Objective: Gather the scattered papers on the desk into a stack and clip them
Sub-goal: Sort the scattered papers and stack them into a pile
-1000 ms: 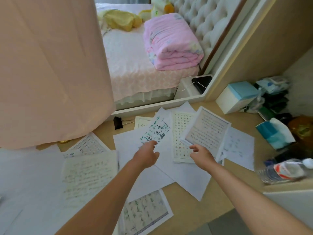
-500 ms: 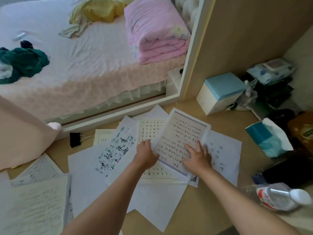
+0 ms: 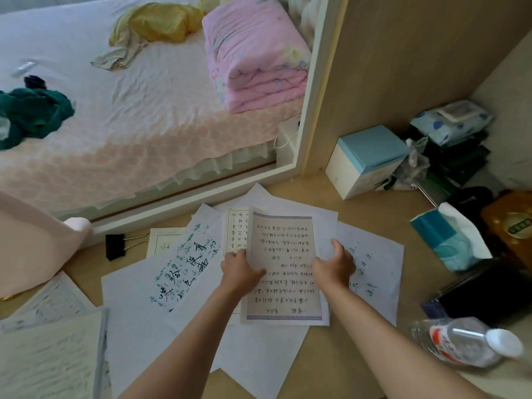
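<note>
1. Pale wood worktop (image 3: 374, 214) beside a bed, strewn with papers, and both hands meet over one page in the middle of it.
2. The left hand (image 3: 240, 270) curls round the left edge of a blue-bordered sheet (image 3: 283, 254) of handwriting. The right hand (image 3: 334, 266) grips its right edge with the thumb on top. This sheet sits above the rest of the pile.
3. Just under the left hand's fingers, a grid-lined sheet (image 3: 237, 234) pokes out from beneath the bordered one, with blank sheets (image 3: 259, 352) spreading toward the person.
4. Left of the left hand lies a green-inked sheet (image 3: 184, 266), overlapping its neighbours.
5. Right of the right hand is a faintly marked sheet (image 3: 371, 266), partly tucked under the pile.
6. Farther left, well apart from the hands, a black binder clip (image 3: 114, 247) rests on the bare wood, its wire handles beside a small framed sheet (image 3: 164, 243).
7. Left again and nearer the person, more written pages (image 3: 49, 355) lie separate from the pile.
8. Off to the right stand a blue-lidded box (image 3: 365, 159) and a teal tissue pack (image 3: 443, 240). A clear bottle (image 3: 460, 344) lies on its side by the right forearm.
9. Beyond everything, a folded pink quilt (image 3: 253, 53) sits on the bed (image 3: 144, 125).
</note>
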A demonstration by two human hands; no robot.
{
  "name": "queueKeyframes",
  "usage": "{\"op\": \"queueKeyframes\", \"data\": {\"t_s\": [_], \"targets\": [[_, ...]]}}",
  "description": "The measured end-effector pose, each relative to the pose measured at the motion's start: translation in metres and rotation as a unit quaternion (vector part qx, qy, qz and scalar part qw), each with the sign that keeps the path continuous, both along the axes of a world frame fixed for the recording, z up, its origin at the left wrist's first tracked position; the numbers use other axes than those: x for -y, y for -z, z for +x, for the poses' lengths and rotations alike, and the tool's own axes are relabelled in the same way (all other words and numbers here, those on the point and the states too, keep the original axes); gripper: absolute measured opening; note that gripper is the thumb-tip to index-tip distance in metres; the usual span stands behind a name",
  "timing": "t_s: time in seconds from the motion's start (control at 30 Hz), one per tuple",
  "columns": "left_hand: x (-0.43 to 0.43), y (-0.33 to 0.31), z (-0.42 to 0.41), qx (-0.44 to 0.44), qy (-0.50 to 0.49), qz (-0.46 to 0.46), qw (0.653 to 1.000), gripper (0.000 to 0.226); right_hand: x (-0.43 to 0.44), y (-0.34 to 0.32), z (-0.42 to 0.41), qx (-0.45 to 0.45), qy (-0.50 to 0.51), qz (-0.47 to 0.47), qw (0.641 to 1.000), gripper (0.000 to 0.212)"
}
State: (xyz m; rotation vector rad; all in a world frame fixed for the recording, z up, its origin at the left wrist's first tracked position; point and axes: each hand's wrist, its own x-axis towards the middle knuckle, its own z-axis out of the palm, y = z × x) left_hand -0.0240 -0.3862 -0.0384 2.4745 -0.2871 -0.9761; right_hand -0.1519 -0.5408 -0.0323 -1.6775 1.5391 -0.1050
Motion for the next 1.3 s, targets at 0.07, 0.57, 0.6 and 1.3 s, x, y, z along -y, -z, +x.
{"op": "queueKeyframes", "data": {"t_s": [0.07, 0.57, 0.6, 1.3], "targets": [[0.005, -0.001, -0.003, -0.001, -0.016, -0.001, 1.000, 0.072, 0.004, -0.003, 0.007, 0.011, 0.048, 0.044, 0.998, 0.074], [-0.031, 0.001, 0.000, 0.106, -0.097, 0.013, 0.990, 0.065, 0.018, 0.002, -0.016, -0.023, -0.128, 0.007, 0.991, 0.021], [-0.031, 0.000, 0.001, 0.094, -0.103, 0.013, 0.990, 0.072, 0.015, 0.004, -0.012, -0.036, -0.144, -0.015, 0.989, 0.028], [-0.109, -0.014, 0.014, -0.005, -0.204, -0.103, 0.973, 0.015, -0.037, 0.012, 0.008, -0.054, -0.211, -0.055, 0.974, 0.047]]}}
